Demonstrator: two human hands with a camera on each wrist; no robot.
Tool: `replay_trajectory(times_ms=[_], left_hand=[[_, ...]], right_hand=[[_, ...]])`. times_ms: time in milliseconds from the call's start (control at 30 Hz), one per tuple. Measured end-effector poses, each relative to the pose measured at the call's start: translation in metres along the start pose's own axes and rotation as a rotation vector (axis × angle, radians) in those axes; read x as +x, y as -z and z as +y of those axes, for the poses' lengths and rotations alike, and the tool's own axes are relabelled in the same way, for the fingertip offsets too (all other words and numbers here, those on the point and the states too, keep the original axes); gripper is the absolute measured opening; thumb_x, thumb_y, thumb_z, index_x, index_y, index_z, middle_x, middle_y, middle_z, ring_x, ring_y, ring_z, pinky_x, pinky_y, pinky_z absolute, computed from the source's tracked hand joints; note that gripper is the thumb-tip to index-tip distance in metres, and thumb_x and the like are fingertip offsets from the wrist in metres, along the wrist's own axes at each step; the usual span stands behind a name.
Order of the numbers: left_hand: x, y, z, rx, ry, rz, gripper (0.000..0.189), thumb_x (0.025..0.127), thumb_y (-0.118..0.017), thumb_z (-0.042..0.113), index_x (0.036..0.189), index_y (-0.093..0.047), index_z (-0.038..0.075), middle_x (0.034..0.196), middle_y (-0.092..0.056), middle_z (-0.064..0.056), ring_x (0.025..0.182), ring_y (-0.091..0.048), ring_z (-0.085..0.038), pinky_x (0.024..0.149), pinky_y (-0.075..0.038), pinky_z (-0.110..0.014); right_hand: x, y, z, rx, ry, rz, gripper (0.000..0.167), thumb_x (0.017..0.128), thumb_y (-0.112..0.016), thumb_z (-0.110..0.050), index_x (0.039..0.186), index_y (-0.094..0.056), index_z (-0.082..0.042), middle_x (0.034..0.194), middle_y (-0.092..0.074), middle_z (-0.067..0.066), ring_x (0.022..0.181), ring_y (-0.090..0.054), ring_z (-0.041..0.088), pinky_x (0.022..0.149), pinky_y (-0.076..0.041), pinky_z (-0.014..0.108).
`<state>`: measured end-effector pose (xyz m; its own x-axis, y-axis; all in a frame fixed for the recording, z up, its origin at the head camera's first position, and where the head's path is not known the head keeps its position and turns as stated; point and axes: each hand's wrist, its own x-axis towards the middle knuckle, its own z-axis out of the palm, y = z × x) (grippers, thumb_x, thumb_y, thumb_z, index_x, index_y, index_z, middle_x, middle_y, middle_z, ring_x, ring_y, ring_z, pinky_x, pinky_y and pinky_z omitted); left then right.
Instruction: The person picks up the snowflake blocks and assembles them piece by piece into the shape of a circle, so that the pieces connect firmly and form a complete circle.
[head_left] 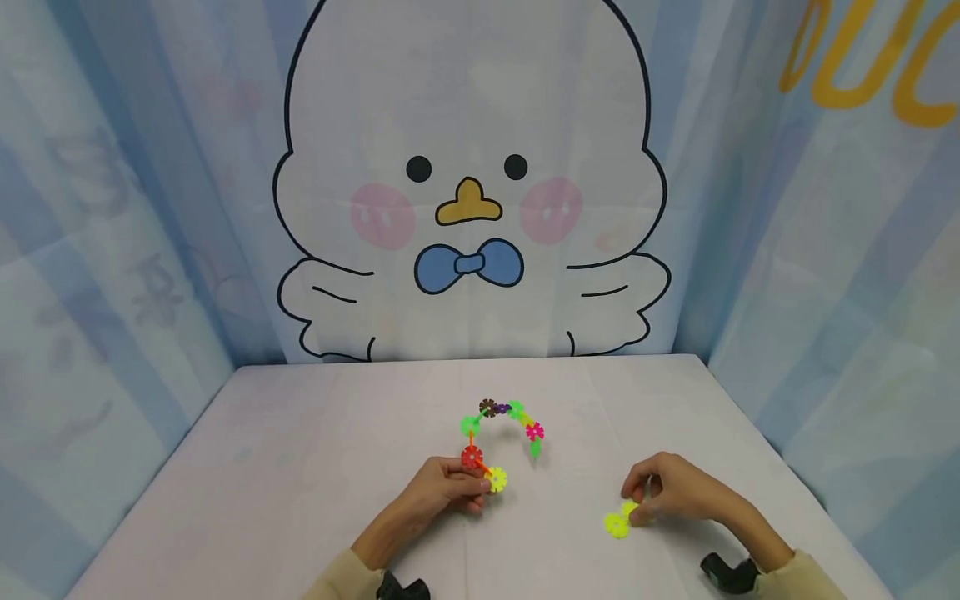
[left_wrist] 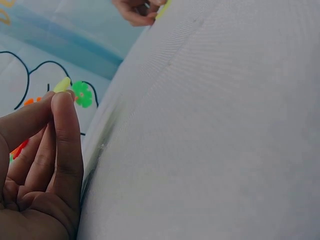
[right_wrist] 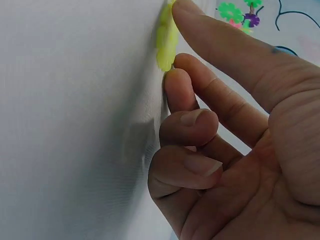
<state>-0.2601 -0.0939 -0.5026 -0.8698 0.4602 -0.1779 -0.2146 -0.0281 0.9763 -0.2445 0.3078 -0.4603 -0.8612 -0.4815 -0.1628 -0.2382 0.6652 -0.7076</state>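
Observation:
A curved chain of interlocking snowflake discs (head_left: 469, 427) in green, brown, purple, pink, red, orange and yellow arches above the table. My left hand (head_left: 450, 487) pinches the yellow disc (head_left: 497, 479) at its near end between thumb and finger; the left wrist view shows this yellow disc (left_wrist: 62, 85) edge-on at the fingertips. To the right, my right hand (head_left: 675, 487) is low over the table, its thumb and finger at a yellow snowflake disc (head_left: 628, 507). Another yellow disc (head_left: 617, 526) lies beside it. In the right wrist view the thumb touches yellow disc edges (right_wrist: 167, 42); whether they are joined is unclear.
A white-covered table (head_left: 300, 467) lies under both hands. Behind it hangs a curtain (head_left: 468, 108) with a printed cartoon bird, and blue-striped curtains (head_left: 112, 250) stand at both sides. Black wrist devices (head_left: 729, 575) sit near the sleeves.

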Motion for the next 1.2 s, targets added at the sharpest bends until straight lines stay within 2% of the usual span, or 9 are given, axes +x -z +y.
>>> replay_trajectory(times_ms=[300,533,733,1200], left_hand=[[0.002,0.0001,-0.0022,-0.009,0.01,0.006,0.02,0.095,-0.077,0.006,0.108,-0.073,-0.008,0.081,-0.079,0.0,0.068,-0.071,-0.005,0.067,-0.063,-0.021],[0.0027,0.0011,-0.0018,-0.009,0.01,0.004,0.019,0.095,-0.077,0.006,0.108,-0.073,-0.007,0.082,-0.079,0.0,0.068,-0.071,-0.005,0.067,-0.063,-0.021],[0.0029,0.0009,-0.0005,0.011,0.022,0.01,0.02,0.095,-0.078,0.008,0.108,-0.073,-0.006,0.08,-0.078,0.0,0.068,-0.071,-0.005,0.068,-0.063,-0.022],[0.002,0.0015,0.0006,0.021,0.031,0.004,0.022,0.095,-0.078,0.009,0.111,-0.073,-0.007,0.082,-0.078,0.0,0.069,-0.071,-0.005,0.068,-0.063,-0.022]], right_hand=[[-0.0006,-0.0024,0.0027,0.036,-0.023,-0.016,0.015,0.082,-0.089,-0.012,0.09,-0.078,-0.008,0.085,-0.07,0.002,0.071,-0.055,0.008,0.062,-0.047,0.021],[-0.0018,-0.0008,-0.0004,0.065,-0.04,-0.044,0.017,0.083,-0.087,-0.01,0.096,-0.076,-0.006,0.084,-0.066,0.002,0.071,-0.054,0.008,0.061,-0.045,0.021],[-0.0028,0.0004,-0.0008,0.045,-0.035,-0.045,0.026,0.078,-0.093,-0.013,0.097,-0.076,-0.007,0.087,-0.067,0.004,0.069,-0.053,0.008,0.06,-0.044,0.021],[-0.0033,-0.0003,-0.0061,0.012,-0.033,-0.04,0.029,0.078,-0.093,-0.012,0.094,-0.07,-0.006,0.084,-0.062,0.003,0.069,-0.052,0.008,0.06,-0.046,0.022]])
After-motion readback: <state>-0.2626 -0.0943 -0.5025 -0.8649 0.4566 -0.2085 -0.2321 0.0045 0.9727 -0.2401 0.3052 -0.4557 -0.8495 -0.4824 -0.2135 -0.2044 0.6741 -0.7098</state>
